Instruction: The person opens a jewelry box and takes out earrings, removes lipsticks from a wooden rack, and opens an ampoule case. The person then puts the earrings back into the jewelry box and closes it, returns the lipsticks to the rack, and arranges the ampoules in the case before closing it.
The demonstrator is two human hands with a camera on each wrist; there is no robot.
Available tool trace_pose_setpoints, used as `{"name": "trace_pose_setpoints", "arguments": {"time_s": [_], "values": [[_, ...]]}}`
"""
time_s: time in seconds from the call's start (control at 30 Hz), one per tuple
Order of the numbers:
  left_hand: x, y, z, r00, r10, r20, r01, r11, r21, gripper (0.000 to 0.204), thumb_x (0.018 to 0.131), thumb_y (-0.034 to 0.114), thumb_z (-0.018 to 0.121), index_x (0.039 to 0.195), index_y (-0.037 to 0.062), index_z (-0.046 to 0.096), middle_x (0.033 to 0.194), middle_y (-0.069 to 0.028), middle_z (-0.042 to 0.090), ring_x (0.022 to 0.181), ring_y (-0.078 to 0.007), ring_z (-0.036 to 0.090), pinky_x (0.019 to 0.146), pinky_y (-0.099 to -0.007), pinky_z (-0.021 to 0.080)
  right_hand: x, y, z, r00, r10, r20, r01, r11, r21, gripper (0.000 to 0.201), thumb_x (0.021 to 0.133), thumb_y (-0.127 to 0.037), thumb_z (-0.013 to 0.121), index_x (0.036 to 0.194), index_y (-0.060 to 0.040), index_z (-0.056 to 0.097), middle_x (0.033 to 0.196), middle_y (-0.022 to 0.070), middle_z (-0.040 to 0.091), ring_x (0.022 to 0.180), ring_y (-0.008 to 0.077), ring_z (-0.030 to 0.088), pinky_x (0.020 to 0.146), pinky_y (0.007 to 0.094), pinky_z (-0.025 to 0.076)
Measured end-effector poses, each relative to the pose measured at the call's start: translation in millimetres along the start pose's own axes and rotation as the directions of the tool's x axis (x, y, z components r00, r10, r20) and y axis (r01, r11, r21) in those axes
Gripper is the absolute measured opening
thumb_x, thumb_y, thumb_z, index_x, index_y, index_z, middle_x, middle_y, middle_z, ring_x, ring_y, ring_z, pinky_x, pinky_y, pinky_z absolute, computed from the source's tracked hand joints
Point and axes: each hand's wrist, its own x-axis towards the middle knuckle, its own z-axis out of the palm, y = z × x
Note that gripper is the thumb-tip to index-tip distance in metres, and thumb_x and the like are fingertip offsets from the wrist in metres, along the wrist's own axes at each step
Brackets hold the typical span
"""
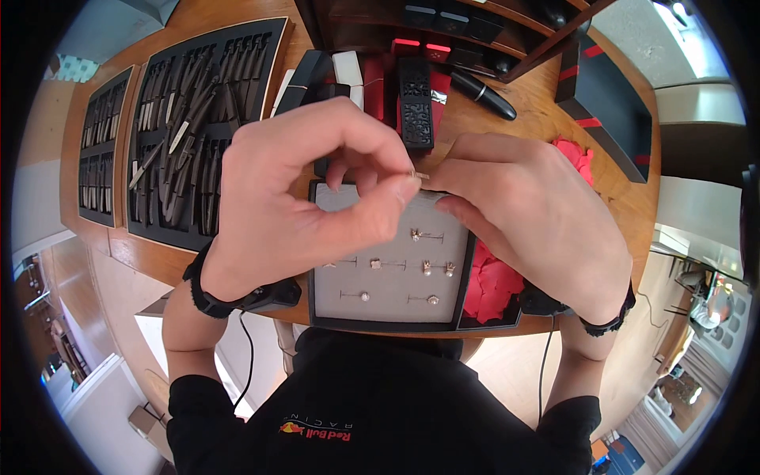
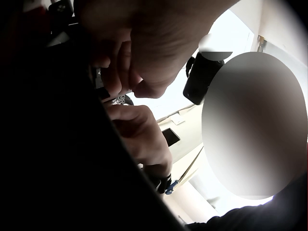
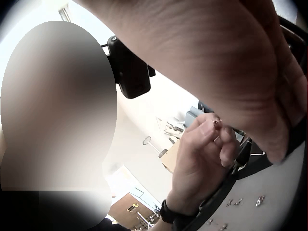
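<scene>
on the far left of the wooden table [image 1: 162,257] i note a narrow case [image 1: 129,146] with slim dark pieces in rows. right beside it stands a wider case [image 1: 283,55], also filled with slim dark pieces [image 1: 188,127], several of them lying loose and crosswise on top.

next is the left hand [image 1: 273,190], raised, a dark band [image 1: 207,289] at its wrist. its thumb and forefinger pinch a small gold-coloured piece [image 1: 419,176], which is held up over the far edge of a black-rimmed display tray [image 1: 380,313]. on the tray's grey pad sit several small ornaments [image 1: 433,300], some pearl-like. beyond the hands stands a black openwork box [image 1: 415,103], and to its right lies a black tapered cylinder [image 1: 484,93].

the right hand [image 1: 530,202] comes in from the right, fingers bent, their tips close to the small gold-coloured piece; whether they grasp anything i cannot tell. below this hand, in a compartment just beside the grey pad, lie red petal-like scraps [image 1: 489,286]. on the far right a black box [image 1: 609,111] with red strips rests tilted.
</scene>
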Motion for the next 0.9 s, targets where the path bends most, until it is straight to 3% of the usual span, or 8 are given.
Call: {"name": "trace_pose_setpoints", "arguments": {"time_s": [0.17,0.3,0.43,0.73,0.9], "values": [[-22.8,20.5,-6.6,0.988,0.125,0.089,-0.141,0.969,0.205,0.017,0.075,0.005,0.084,0.088,0.0023,0.073,0.081,-0.0082,0.072,0.070,-0.0212,0.065,0.066,-0.0313,0.049,-3.6,-0.3,4.9,0.999,-0.008,0.033,0.011,0.996,-0.087,0.027,0.077,0.008,0.071,0.103,-0.0001,0.074,0.093,0.0146,0.070,0.087,0.0385,0.071,0.071,0.0458,0.057],[-53.8,33.8,-11.3,0.989,0.033,0.144,-0.084,0.930,0.359,0.020,0.067,0.005,0.086,0.083,0.0066,0.073,0.077,-0.0057,0.067,0.067,-0.0231,0.063,0.062,-0.0327,0.047,-4.7,-1.9,-0.4,0.997,0.005,0.083,0.004,0.995,-0.100,0.032,0.073,0.014,0.068,0.102,0.0008,0.075,0.091,0.0154,0.071,0.086,0.0389,0.072,0.070,0.0458,0.057],[-68.9,40.0,-8.4,0.969,-0.082,0.232,-0.044,0.870,0.491,0.025,0.062,0.006,0.088,0.081,0.0087,0.072,0.076,-0.0035,0.062,0.067,-0.0240,0.059,0.059,-0.0350,0.044,-5.3,-1.3,4.1,0.999,-0.005,0.038,0.009,0.995,-0.102,0.031,0.073,0.014,0.068,0.100,0.0018,0.075,0.089,0.0160,0.071,0.087,0.0393,0.072,0.071,0.0452,0.058],[-74.7,54.3,-2.1,0.963,-0.161,0.218,-0.026,0.745,0.666,0.026,0.062,0.004,0.088,0.081,0.0077,0.071,0.077,-0.0038,0.059,0.070,-0.0238,0.058,0.060,-0.0367,0.045,-3.5,3.2,6.9,1.000,-0.020,0.015,0.021,0.997,-0.069,0.021,0.078,0.013,0.068,0.097,0.0046,0.074,0.089,0.0190,0.070,0.087,0.0397,0.071,0.076,0.0447,0.057],[-72.2,52.2,-0.5,0.951,-0.177,0.253,-0.039,0.745,0.666,0.026,0.063,0.006,0.089,0.082,0.0077,0.072,0.077,-0.0036,0.058,0.071,-0.0236,0.058,0.061,-0.0370,0.045,-5.7,3.4,10.8,0.999,-0.026,-0.047,0.023,0.998,-0.059,0.018,0.081,0.012,0.068,0.096,0.0044,0.074,0.089,0.0187,0.070,0.087,0.0394,0.071,0.076,0.0453,0.056]]}}
